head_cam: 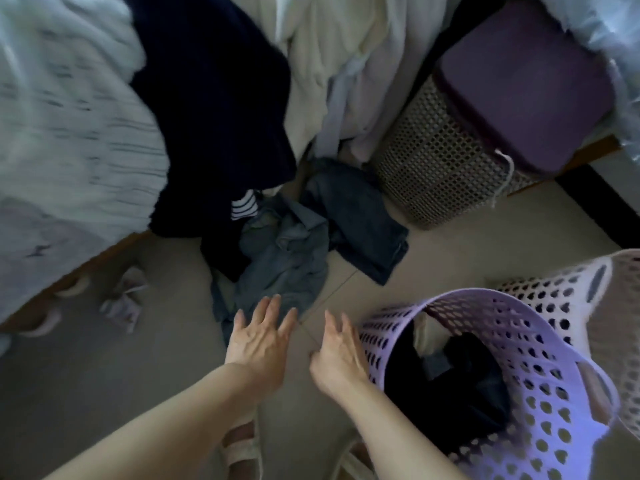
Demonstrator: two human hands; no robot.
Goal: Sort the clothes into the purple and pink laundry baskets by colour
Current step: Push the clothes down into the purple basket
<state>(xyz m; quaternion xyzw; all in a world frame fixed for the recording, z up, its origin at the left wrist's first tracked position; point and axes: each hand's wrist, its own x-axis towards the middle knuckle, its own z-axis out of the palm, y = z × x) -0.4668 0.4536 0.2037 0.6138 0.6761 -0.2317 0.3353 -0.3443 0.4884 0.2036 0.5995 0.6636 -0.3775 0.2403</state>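
Observation:
A crumpled grey-blue denim shirt [284, 261] lies on the floor in the middle, with darker jeans [356, 220] behind it. My left hand [259, 337] is open, its fingertips over the shirt's near edge. My right hand [337, 355] is open beside it, next to the purple basket [540, 375], which holds dark clothes. The pink basket [568, 296] stands behind the purple one. A dark navy garment [214, 109] hangs off the bed, and pale cream clothes [332, 64] are piled behind.
A bed with striped white bedding [65, 126] fills the left. A beige perforated hamper with a purple lid [450, 161] stands at the back right. Small pale items [124, 299] and slippers [52, 317] lie on the floor by the bed. My sandalled foot [239, 448] is below.

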